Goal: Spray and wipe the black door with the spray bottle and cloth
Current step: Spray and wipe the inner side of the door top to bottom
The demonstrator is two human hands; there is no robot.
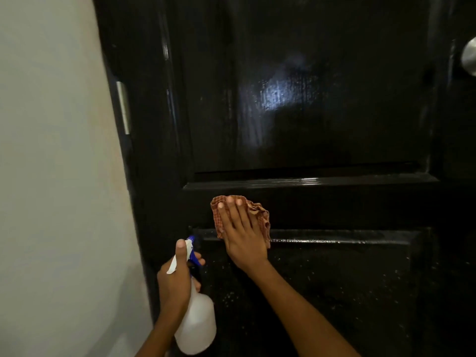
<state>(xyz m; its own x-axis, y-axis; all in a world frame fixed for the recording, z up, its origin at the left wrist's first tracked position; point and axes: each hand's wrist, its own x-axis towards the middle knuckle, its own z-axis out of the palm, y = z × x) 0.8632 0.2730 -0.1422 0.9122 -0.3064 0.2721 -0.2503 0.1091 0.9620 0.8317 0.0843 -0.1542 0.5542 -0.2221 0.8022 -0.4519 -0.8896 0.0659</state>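
Note:
The glossy black door [322,112] fills most of the view, with a raised upper panel and a lower panel speckled with droplets. My right hand [242,235] presses a crumpled reddish checked cloth [260,215] flat against the rail between the two panels, at the lower panel's top edge. My left hand [175,282] grips the neck of a white spray bottle [198,323] with a blue and white trigger head, held just left of and below the cloth, nozzle toward the door.
A pale wall [56,176] runs down the left side. A metal hinge [123,106] sits on the door's left edge. A round silver knob [470,57] shows at the far right edge.

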